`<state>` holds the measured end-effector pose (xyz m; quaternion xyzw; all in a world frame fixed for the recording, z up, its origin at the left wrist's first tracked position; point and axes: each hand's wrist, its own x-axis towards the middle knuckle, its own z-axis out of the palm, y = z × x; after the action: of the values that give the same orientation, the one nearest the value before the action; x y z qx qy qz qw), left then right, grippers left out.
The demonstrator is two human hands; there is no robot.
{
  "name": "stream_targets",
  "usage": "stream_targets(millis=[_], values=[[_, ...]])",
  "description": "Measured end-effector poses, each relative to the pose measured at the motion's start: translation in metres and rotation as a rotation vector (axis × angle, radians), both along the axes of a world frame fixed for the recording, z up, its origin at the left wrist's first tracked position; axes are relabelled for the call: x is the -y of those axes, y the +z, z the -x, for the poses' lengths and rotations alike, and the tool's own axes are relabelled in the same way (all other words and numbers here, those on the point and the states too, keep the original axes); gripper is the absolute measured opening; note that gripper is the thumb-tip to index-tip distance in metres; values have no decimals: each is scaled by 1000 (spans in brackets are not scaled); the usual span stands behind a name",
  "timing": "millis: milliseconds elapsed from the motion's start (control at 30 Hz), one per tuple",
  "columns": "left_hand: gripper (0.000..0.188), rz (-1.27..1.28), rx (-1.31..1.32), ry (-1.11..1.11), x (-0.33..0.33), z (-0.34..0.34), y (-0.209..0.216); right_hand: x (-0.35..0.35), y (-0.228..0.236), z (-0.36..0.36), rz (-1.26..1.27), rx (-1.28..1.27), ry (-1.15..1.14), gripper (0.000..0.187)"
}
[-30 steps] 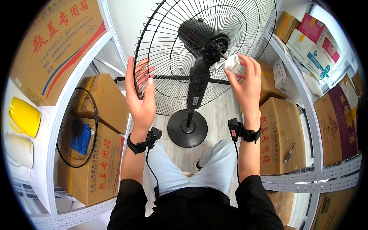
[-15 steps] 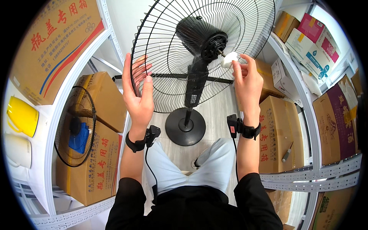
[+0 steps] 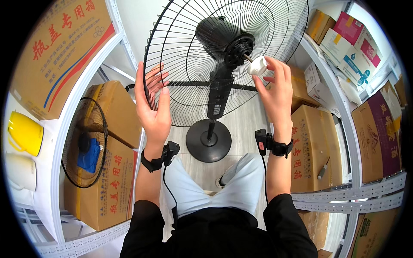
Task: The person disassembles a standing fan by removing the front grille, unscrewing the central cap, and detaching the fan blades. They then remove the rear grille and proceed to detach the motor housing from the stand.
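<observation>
A black pedestal fan stands in front of me on a round base (image 3: 209, 140), its wire rear guard (image 3: 185, 47) around the motor hub (image 3: 238, 50). No blades are on it. My left hand (image 3: 152, 107) holds the guard's left rim, fingers behind the wires and thumb on the near side. My right hand (image 3: 275, 86) pinches a white plastic nut (image 3: 257, 66) between thumb and fingers at the tip of the metal shaft (image 3: 248, 57). Whether the nut is threaded on the shaft I cannot tell.
On the left shelf, a second wire guard (image 3: 84, 170) leans against cartons (image 3: 114, 185), with a blue cloth (image 3: 89, 155) in it. A yellow bucket (image 3: 26, 133) stands further left. At right, a screwdriver (image 3: 322, 170) lies on a carton (image 3: 309, 146). Metal shelf frames (image 3: 333, 90) flank me.
My right hand has shifted its grip on the white nut: the fingers now reach over its far side, with the thumb below. The guard has shifted slightly left with my left hand.
</observation>
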<state>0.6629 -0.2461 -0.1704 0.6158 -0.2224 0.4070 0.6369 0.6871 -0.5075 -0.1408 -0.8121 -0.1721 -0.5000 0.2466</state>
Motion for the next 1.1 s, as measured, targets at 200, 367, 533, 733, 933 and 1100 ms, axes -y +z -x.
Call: stream_targets(millis=[200,367,533,733,933,1100], values=[[61,9,-14,-2,0,1,0,-2,0,6,-201,-256,-43,41],[60,-1,4,28,1,0,-1,-1,-3,2,-87,-74,13,38],[59,-3,9,68,0,-2,-1,-1,-1,1,-142,-179,-41,39],[59,-10,27,78,2,-4,-2,-4,-4,-2,-62,-88,-31,39],[60,-33,32,90,1,-4,-2,-7,-4,0,-50,-29,-48,39],[60,-33,45,110,2,-7,-3,-3,-4,0,-113,-180,-68,42]])
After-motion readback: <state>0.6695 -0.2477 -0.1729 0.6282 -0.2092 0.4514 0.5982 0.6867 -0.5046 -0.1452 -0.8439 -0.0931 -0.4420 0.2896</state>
